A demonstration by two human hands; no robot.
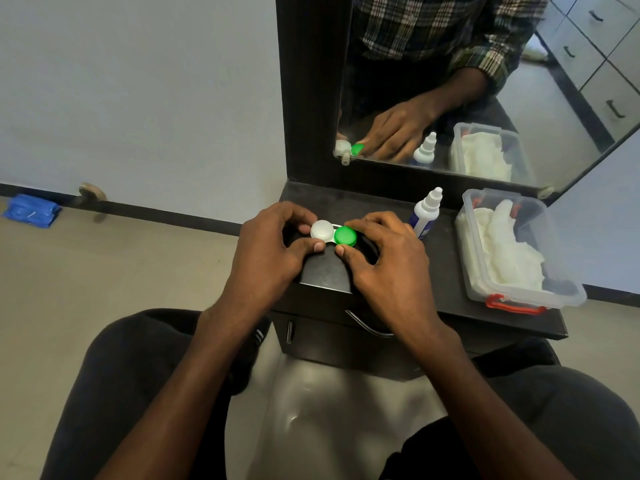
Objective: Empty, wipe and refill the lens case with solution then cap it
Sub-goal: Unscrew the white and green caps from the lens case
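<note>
bare arms, dark trousers, plaid shirt

both forearms are bare up to the frame edge, with no watch, ring or band on the left hand (266,251) or right hand (388,268). the nails are short and plain. the legs wear dark grey trousers (114,375) of smooth cloth. the mirror (519,98) reflects a plaid shirt (433,26) in dark green, cream and rust, its sleeve rolled above the wrist.

caps: wht (321,230) + grn (345,236) | box latch (512,305): red | floor cloth (32,210): blue
</note>
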